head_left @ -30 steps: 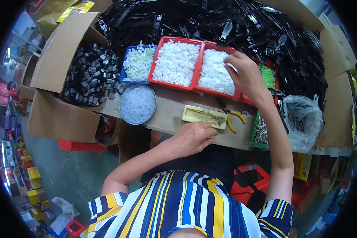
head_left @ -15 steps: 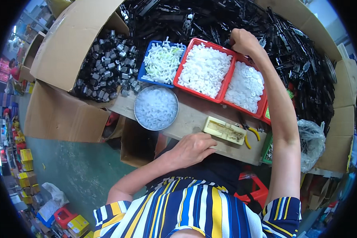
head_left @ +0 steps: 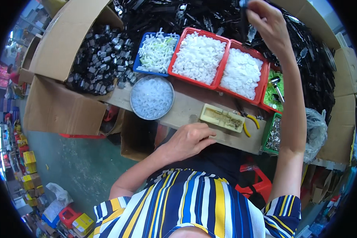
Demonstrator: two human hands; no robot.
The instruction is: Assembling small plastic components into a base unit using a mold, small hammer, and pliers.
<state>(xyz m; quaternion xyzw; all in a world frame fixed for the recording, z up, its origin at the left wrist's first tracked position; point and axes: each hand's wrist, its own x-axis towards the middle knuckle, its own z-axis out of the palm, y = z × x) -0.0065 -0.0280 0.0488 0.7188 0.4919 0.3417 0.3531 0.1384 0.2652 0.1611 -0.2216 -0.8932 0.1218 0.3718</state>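
High up over the heap of black plastic parts (head_left: 202,18), my right hand (head_left: 271,25) is closed on a slim black plastic part (head_left: 244,18) with a pale end near the top edge. My left hand (head_left: 190,139) rests at the front edge of the bench (head_left: 182,105), fingers curled together and their tips partly hidden, so what they hold, if anything, cannot be made out. Just beyond it lies a cream-coloured block fixture (head_left: 222,118) with a hollowed top. Pliers with yellow handles (head_left: 246,126) are beside the fixture.
A blue tray (head_left: 137,63) of white-green pieces adjoins red trays (head_left: 226,59) of small white parts. A metal bowl (head_left: 152,117) holds translucent pieces. Grey metal-like parts (head_left: 103,59) are heaped at left. At right are light-green pieces (head_left: 271,89), a green tray (head_left: 265,144) and a plastic bag (head_left: 316,135).
My right hand has lifted up and to the right from the black heap, now with a black part in it. The left hand stays at the bench edge. The view has shifted slightly.
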